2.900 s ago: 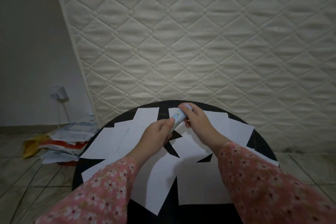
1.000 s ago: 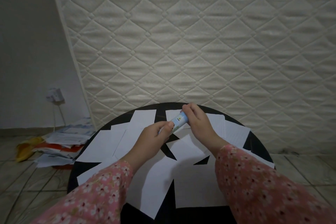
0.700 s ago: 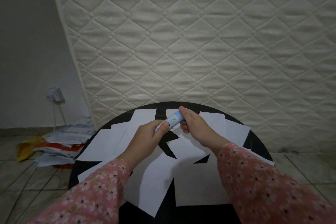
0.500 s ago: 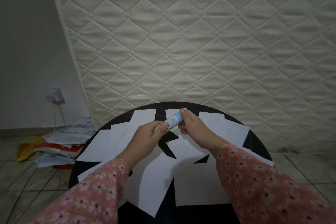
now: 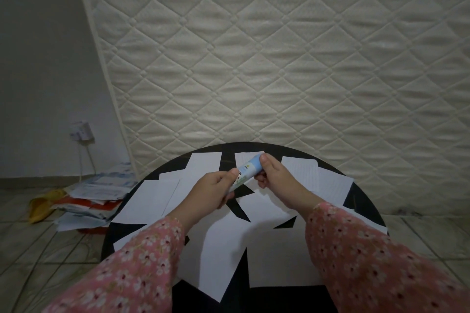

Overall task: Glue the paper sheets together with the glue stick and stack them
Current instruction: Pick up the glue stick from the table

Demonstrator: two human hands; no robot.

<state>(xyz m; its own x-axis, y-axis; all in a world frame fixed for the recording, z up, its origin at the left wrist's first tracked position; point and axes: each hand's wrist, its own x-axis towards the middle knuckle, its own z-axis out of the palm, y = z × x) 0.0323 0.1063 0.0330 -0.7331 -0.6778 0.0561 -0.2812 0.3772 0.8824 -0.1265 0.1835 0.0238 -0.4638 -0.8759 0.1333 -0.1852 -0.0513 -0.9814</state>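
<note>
A round black table (image 5: 366, 201) is seen from above, and everything here is placed relative to it. Nearest the viewer, two forearms in pink floral sleeves (image 5: 142, 262) are stretched over the table's near edge. Loose white paper sheets (image 5: 218, 256) are spread across the tabletop, overlapping untidily with black gaps between them, apparently laid out singly so each can be reached; none can be seen to be glued or stacked yet.

Above the middle of the table, a blue glue stick (image 5: 246, 170) is held clear of the sheets, tilted with its far end raised to the right. Its lower end is gripped by the left hand (image 5: 213, 192), fingers curled around it. Its upper end is pinched by the right hand (image 5: 276, 179) between thumb and fingertips. This two-handed hold suggests the cap is being pulled or twisted off, or the glue wound out; which of these cannot be told.

Beyond the table's far edge, a quilted white mattress (image 5: 279, 58) is propped upright against the wall. On the tiled floor left of the table, a messy pile of papers (image 5: 94, 198) is seen. Farther left and behind, a wall socket (image 5: 81, 131) with a trailing cable is visible.
</note>
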